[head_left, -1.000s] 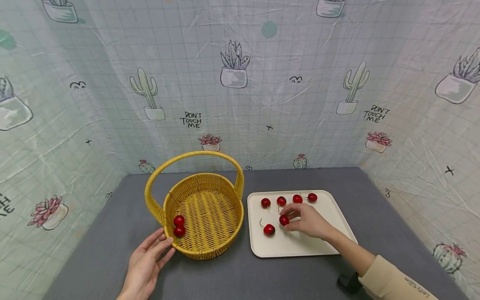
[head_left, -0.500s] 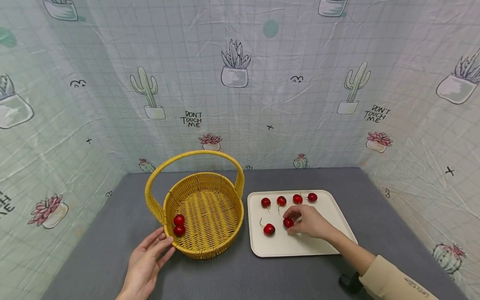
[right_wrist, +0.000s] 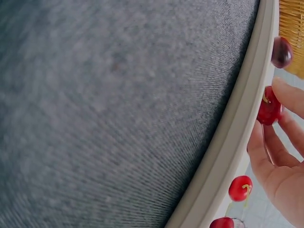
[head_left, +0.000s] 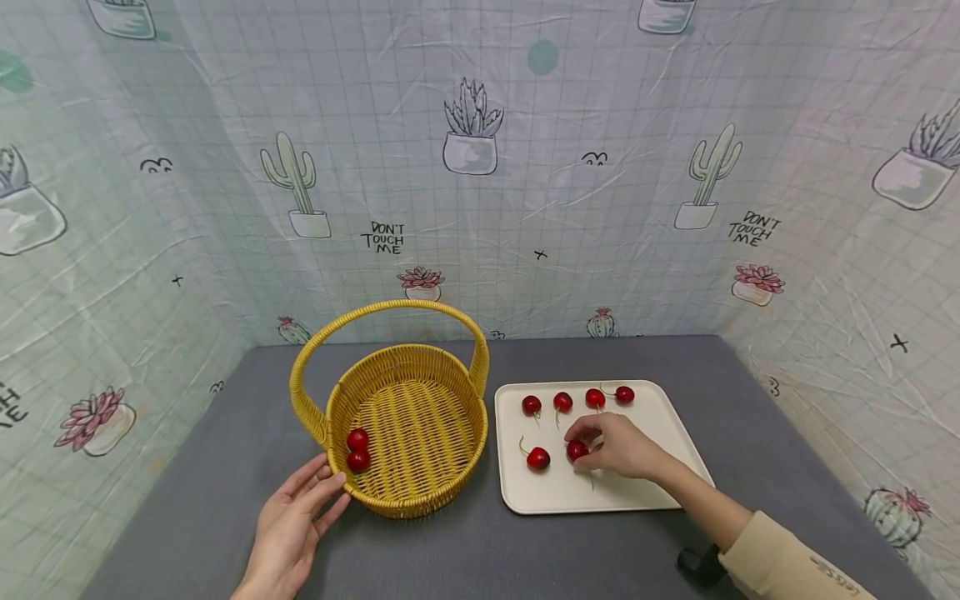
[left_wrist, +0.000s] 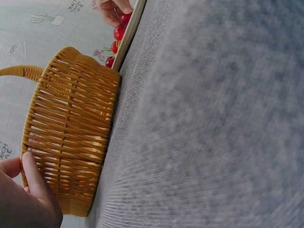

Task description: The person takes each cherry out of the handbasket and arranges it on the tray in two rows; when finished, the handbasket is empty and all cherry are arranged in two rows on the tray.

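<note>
While the left hand (head_left: 288,525) is gripping the basket rim (head_left: 408,505), the right hand (head_left: 618,446) is pinching a probably light, slick cherry (head_left: 576,451) across its sides.

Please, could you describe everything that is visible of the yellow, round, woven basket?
The yellow, round, woven basket looks like wicker, with a low wall, an open top and one tall arched handle wrapped in similar yellow strands. It stands upright on the dark grey, cloth-like surface, left of the cream rectangular tray. Two glossy, round red cherries lie inside near its left wall; the rest of its visible floor is bare. The person's left hand touches its near-left rim.
</note>
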`<state>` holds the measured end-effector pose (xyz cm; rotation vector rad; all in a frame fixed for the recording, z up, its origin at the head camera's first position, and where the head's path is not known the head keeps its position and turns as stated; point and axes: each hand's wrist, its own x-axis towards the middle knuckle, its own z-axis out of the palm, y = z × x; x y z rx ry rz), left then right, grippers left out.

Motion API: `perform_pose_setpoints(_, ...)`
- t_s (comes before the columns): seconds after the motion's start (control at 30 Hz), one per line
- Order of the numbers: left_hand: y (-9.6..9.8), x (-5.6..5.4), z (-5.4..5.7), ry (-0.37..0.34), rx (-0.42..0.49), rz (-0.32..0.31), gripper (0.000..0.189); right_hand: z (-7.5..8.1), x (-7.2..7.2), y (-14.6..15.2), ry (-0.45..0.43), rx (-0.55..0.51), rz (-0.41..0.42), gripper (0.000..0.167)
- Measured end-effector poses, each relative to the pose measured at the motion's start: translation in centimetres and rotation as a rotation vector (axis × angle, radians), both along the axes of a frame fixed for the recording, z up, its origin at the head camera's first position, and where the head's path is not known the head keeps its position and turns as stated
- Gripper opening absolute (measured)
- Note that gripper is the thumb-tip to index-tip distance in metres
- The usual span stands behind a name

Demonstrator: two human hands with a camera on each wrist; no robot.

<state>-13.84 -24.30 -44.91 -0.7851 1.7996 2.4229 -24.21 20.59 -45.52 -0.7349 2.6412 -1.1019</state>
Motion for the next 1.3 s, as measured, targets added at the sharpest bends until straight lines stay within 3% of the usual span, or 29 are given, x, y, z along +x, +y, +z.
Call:
perform_pose_setpoints(0.23,0.0,0.0,0.0,0.002,0.004,0.005,0.070,0.4,0.2,-0.1,-0.006,-0.006,0.015,0.035)
perform_pose_setpoints(0.57,0.1,0.1,0.1,0.004,0.001,-0.001,0.068,2.2,-0.2,-0.6,0.015,-0.005,0.015,0.033)
perform_pose_setpoints(0.87,0.0,0.0,0.2,-0.002,-0.003,-0.003,0.070,4.5,-0.3,-4.2,0.028,-0.077,0.064,0.028)
perform_pose_setpoints(1.3,-0.2,-0.1,0.2,-0.007,0.005,-0.012,0.068,5.6,0.2,-9.9,-0.002,-0.181,0.184,0.035)
